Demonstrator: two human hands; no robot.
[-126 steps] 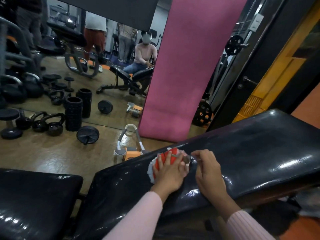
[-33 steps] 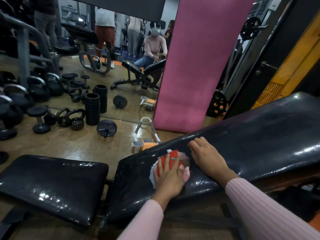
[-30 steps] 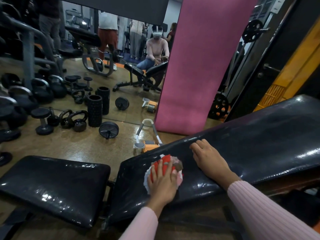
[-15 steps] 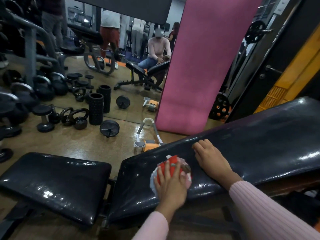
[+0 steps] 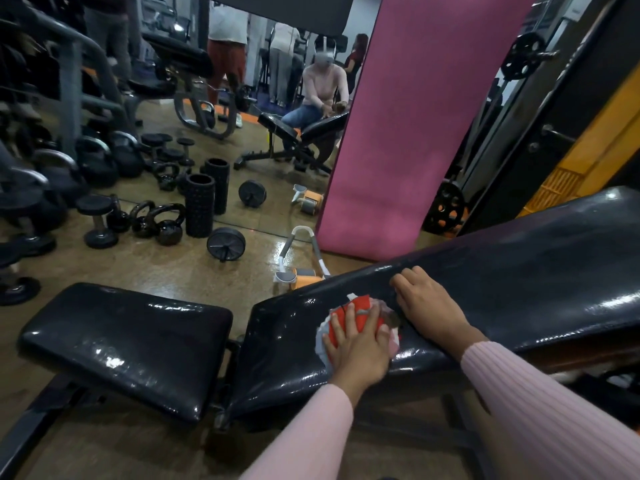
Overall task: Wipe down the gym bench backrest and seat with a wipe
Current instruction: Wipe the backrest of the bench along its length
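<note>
The wipe, red and white, lies on the lower backrest, pressed flat under the left hand, whose fingers are straight and slightly spread; it has slid a little toward the near edge since half a second ago. The right hand stays just beside it, palm down, fingers relaxed. The seat sits left, apart from both hands
</note>
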